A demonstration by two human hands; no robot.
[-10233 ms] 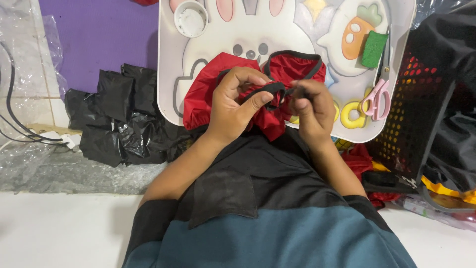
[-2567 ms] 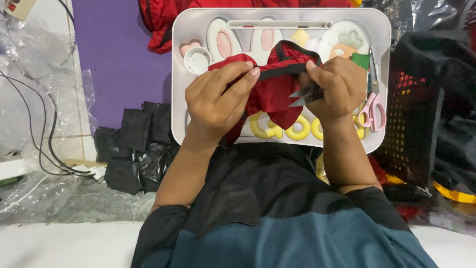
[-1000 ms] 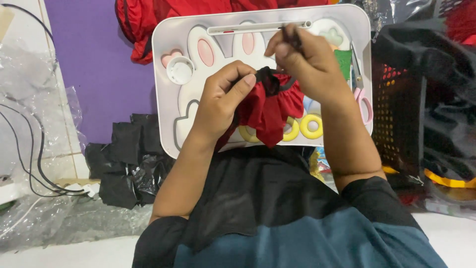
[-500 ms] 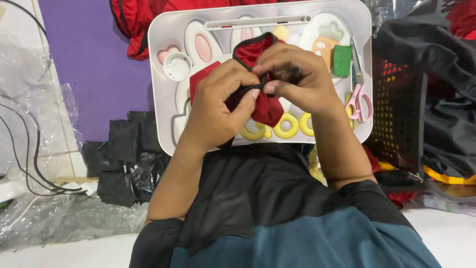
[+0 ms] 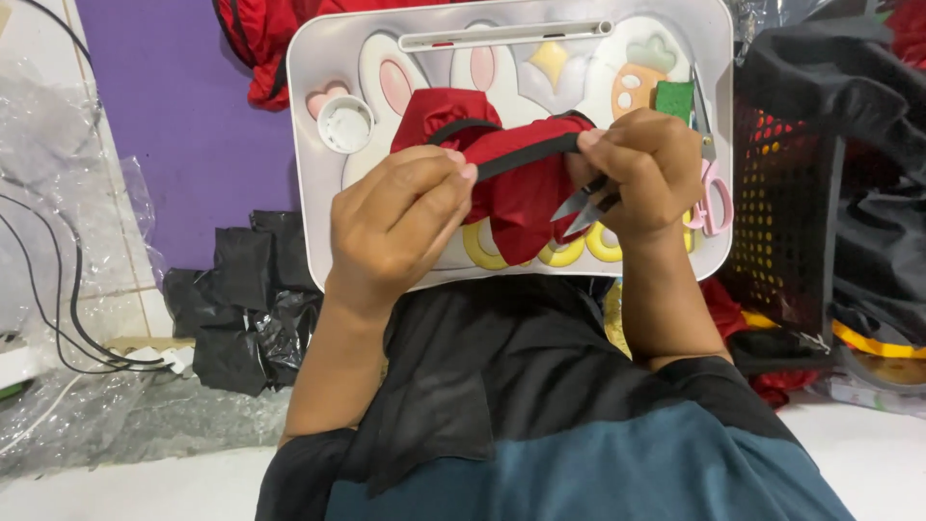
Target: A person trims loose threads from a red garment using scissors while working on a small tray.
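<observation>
1. the black band [image 5: 526, 154] is the edge trim of a red fabric piece [image 5: 526, 198]; it runs left to right, rising slightly toward the right, stretched taut between the two hands above the tray.
2. the red fabric piece hangs bunched below that band, over the middle of the tray and partly covering the yellow rings [image 5: 564, 253] printed or set along the tray's near edge.
3. the left hand [image 5: 395, 217] pinches the band's left end between thumb and curled fingers, so it is closed on the cloth.
4. the right hand [image 5: 641, 169] pinches the band's right end with its fingertips and also holds small thread snips [image 5: 582, 205] in the same fist; their blades point down and left, toward the red fabric just under the band, very near it. whether the tips touch the cloth cannot be told.
5. so the band's long axis lies across the body, and the right hand, with the blades, is the nearer one to the stretch of fabric below it.
6. the white tray [image 5: 318, 203] carries a rabbit and carrot pattern, a round white cap [image 5: 345, 123], and pink-handled scissors [image 5: 712, 183] at its right edge, just beside the right hand.
7. a black mesh basket [image 5: 786, 212] stands right of the tray; crumpled black plastic bags [image 5: 246, 299] lie to the left on the purple mat [image 5: 183, 116].
</observation>
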